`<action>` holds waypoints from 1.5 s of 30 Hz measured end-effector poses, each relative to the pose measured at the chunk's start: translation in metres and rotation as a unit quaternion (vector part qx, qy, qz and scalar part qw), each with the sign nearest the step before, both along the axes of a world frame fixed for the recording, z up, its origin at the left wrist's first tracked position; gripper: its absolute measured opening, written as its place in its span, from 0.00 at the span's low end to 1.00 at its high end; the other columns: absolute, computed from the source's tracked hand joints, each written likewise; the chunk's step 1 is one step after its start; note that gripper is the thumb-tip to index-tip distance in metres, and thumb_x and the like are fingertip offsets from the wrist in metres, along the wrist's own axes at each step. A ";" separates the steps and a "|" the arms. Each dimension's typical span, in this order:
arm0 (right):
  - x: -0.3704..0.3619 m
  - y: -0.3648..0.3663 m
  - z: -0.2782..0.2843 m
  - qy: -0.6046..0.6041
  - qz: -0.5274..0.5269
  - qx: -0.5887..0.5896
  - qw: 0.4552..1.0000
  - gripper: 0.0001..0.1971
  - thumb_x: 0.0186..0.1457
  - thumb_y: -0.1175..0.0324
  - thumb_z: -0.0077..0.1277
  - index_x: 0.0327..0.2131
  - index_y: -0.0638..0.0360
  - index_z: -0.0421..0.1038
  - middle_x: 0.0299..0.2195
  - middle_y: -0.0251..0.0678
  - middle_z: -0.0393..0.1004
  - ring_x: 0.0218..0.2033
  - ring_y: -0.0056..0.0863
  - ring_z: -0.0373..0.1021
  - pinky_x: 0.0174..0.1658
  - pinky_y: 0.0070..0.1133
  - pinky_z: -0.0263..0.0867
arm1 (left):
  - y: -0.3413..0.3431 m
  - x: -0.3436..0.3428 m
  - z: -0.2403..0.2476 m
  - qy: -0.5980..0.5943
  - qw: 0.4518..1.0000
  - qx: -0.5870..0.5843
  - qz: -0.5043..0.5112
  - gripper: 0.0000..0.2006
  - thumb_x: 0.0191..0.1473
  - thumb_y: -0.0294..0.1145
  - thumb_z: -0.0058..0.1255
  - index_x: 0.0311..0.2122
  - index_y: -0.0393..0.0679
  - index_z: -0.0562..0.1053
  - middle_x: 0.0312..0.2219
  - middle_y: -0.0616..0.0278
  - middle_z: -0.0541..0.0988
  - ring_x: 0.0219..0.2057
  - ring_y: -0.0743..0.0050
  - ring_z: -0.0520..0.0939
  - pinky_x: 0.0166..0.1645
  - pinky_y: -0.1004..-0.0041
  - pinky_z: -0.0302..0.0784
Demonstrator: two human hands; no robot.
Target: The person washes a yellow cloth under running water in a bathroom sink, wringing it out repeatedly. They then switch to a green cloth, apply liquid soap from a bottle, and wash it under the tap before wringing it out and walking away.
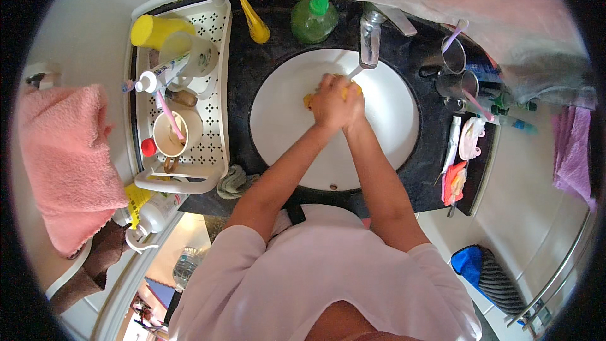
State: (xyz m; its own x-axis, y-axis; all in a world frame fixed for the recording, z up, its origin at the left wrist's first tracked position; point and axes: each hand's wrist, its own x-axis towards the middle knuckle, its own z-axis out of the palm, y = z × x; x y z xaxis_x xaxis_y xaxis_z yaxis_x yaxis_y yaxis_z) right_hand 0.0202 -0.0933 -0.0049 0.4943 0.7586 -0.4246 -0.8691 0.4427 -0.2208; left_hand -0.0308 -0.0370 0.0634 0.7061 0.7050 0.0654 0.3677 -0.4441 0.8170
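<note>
Far left: pink towel point(69, 158) hangs by the wall, dark brown cloth point(95, 268) near its lower end. Next, white perforated tray point(218, 110) on the left of the dark surface point(243, 88) — inside it, yellow cup point(151, 31) on its side at the far end, toothpaste tube point(172, 71) by a translucent cup point(203, 60), cream mug point(169, 137) nearer with a pink toothbrush point(170, 117) in it. White bottle point(154, 211) lies near the tray's near end. Grey-green cloth point(235, 183) is bunched just right of the tray's near corner. Yellow cone-shaped tube point(254, 24) and green pump bottle point(314, 19) stand at the far edge, left of the tap.

Center: white oval sink point(284, 145). Left hand point(329, 106) and right hand point(354, 102) press together over its far half, below the tap point(370, 41). Yellow piece point(308, 100) is in the grip — both hands closed around it, bits sticking out left and right. Finger detail is mostly hidden; can't tell if it's sponge or cloth.

Right: two dark cups point(456, 82) at the far right, white tube point(452, 139) nearer. Purple cloth point(573, 151) hangs farther right; blue and striped cloth point(495, 271) near right.
</note>
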 end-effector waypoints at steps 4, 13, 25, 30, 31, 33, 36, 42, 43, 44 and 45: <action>0.007 -0.006 -0.018 -0.033 0.013 -0.040 0.999 0.17 0.59 0.57 0.35 0.43 0.57 0.65 0.43 0.40 0.70 0.44 0.37 0.68 0.52 0.35 0.63 | 0.010 0.005 -0.007 0.064 0.997 -0.037 -0.002 0.13 0.53 0.45 0.46 0.33 0.45 0.71 0.35 0.52 0.72 0.35 0.47 0.75 0.38 0.56 0.71; 0.027 -0.031 0.036 -0.014 -0.065 -0.208 0.976 0.19 0.59 0.60 0.43 0.51 0.58 0.62 0.47 0.38 0.69 0.48 0.34 0.66 0.54 0.33 0.60 | 0.056 -0.071 -0.013 0.329 0.908 -0.143 -0.215 0.28 0.42 0.51 0.56 0.44 0.41 0.71 0.41 0.47 0.74 0.42 0.49 0.76 0.47 0.60 0.71; 0.021 -0.036 0.019 -0.044 0.020 -0.105 0.993 0.18 0.59 0.69 0.37 0.52 0.65 0.58 0.48 0.41 0.69 0.50 0.38 0.66 0.54 0.36 0.61 | 0.041 -0.030 -0.052 -0.018 0.834 -0.518 -0.191 0.36 0.37 0.23 0.57 0.56 0.40 0.60 0.47 0.62 0.71 0.45 0.73 0.73 0.48 0.73 0.69; 0.025 -0.044 0.010 0.015 0.110 -0.363 0.925 0.27 0.55 0.50 0.45 0.50 0.63 0.61 0.44 0.45 0.70 0.45 0.39 0.68 0.49 0.33 0.65 | 0.041 -0.034 -0.029 -0.132 0.790 -0.591 -0.097 0.33 0.39 0.21 0.53 0.56 0.41 0.61 0.44 0.61 0.74 0.43 0.71 0.75 0.43 0.73 0.72; 0.022 -0.042 0.012 0.033 0.096 -0.343 0.934 0.30 0.55 0.47 0.44 0.50 0.64 0.60 0.45 0.47 0.69 0.45 0.41 0.68 0.50 0.33 0.65 | 0.038 -0.039 -0.014 -0.162 0.752 -0.633 -0.090 0.34 0.39 0.22 0.53 0.57 0.42 0.61 0.44 0.61 0.74 0.43 0.70 0.76 0.43 0.72 0.72; 0.020 -0.035 0.018 0.060 0.102 -0.249 0.961 0.34 0.54 0.42 0.43 0.50 0.64 0.60 0.45 0.50 0.69 0.46 0.42 0.68 0.51 0.32 0.64 | 0.023 -0.043 0.002 -0.111 0.869 -0.455 -0.158 0.29 0.40 0.26 0.55 0.53 0.42 0.65 0.41 0.59 0.76 0.41 0.68 0.77 0.42 0.70 0.73; 0.030 -0.022 0.015 0.110 0.146 -0.011 0.983 0.32 0.55 0.43 0.41 0.50 0.64 0.60 0.46 0.49 0.68 0.45 0.42 0.69 0.50 0.31 0.65 | -0.011 -0.042 0.015 -0.050 0.932 -0.264 -0.245 0.22 0.41 0.32 0.57 0.45 0.42 0.71 0.35 0.55 0.77 0.37 0.63 0.79 0.41 0.67 0.73; 0.027 -0.013 -0.039 -0.015 0.047 0.162 0.986 0.19 0.60 0.55 0.35 0.44 0.60 0.65 0.42 0.40 0.71 0.38 0.36 0.71 0.47 0.31 0.68 | 0.007 0.001 -0.012 0.169 0.975 -0.143 -0.027 0.11 0.45 0.42 0.52 0.31 0.46 0.73 0.25 0.48 0.78 0.31 0.45 0.78 0.38 0.55 0.72; 0.021 0.002 -0.026 0.000 0.015 0.048 0.999 0.19 0.61 0.54 0.34 0.42 0.59 0.66 0.40 0.40 0.71 0.37 0.35 0.71 0.45 0.31 0.68 | 0.025 0.009 -0.028 0.169 0.978 -0.124 0.000 0.11 0.48 0.42 0.50 0.31 0.47 0.73 0.27 0.49 0.77 0.32 0.45 0.78 0.39 0.55 0.72; 0.013 0.017 -0.009 0.017 -0.017 -0.069 0.997 0.19 0.61 0.52 0.34 0.40 0.58 0.66 0.37 0.40 0.72 0.36 0.35 0.71 0.43 0.31 0.69 | 0.027 0.010 -0.041 0.136 0.985 -0.107 0.020 0.10 0.49 0.41 0.48 0.31 0.47 0.73 0.29 0.49 0.77 0.33 0.45 0.77 0.39 0.55 0.72; 0.011 0.027 0.006 0.031 -0.050 -0.183 0.981 0.20 0.61 0.51 0.34 0.39 0.57 0.67 0.35 0.41 0.73 0.35 0.35 0.71 0.41 0.31 0.69 | 0.032 0.010 -0.046 0.105 0.990 -0.087 0.039 0.10 0.51 0.41 0.46 0.31 0.47 0.73 0.31 0.50 0.76 0.34 0.46 0.76 0.40 0.56 0.72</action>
